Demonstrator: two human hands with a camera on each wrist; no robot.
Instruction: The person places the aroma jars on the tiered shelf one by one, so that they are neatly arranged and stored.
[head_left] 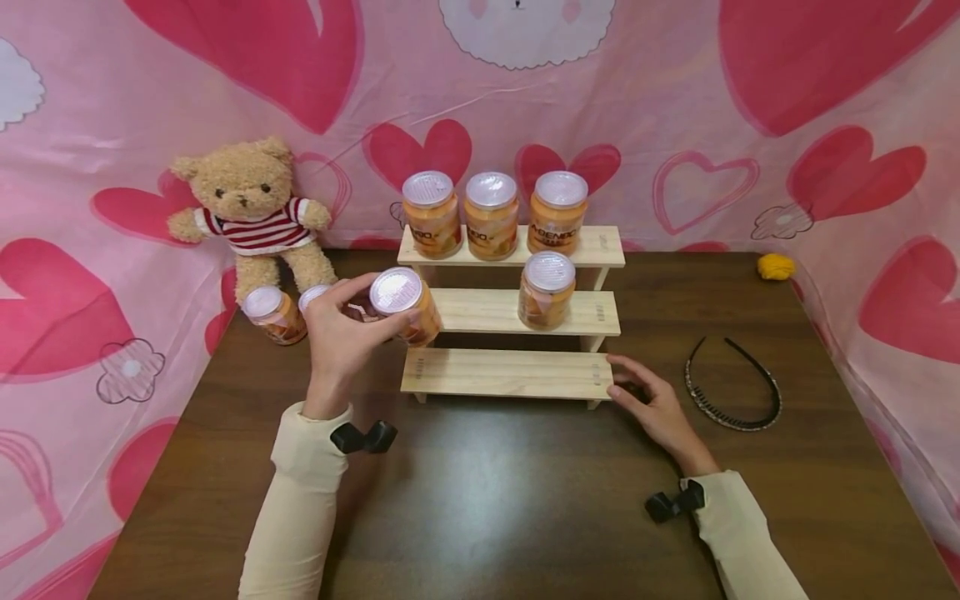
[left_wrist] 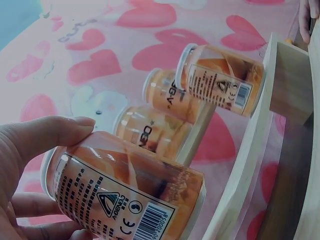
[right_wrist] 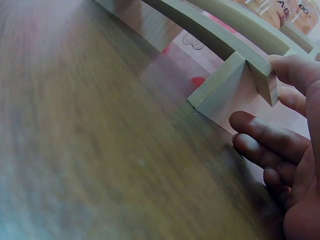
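Observation:
My left hand (head_left: 345, 333) grips an orange-labelled jar with a clear lid (head_left: 423, 321), thumb on one side and fingers round the other. The jar is tilted at the left end of the middle step of a three-tier wooden display stand (head_left: 480, 372). A similar jar (head_left: 546, 300) stands toward the right on that step, and three more jars (head_left: 491, 221) line the top step. In the right wrist view, my right hand (right_wrist: 295, 145) touches the right end of the lowest step with thumb and index finger, its other fingers loosely bent below.
A teddy bear (head_left: 247, 204) in a striped top sits at the back left. By its feet are a jar (head_left: 281, 321) and another partly hidden behind my left hand. A black headband (head_left: 772, 408) and a small yellow object (head_left: 776, 267) lie on the right of the dark table (head_left: 480, 517).

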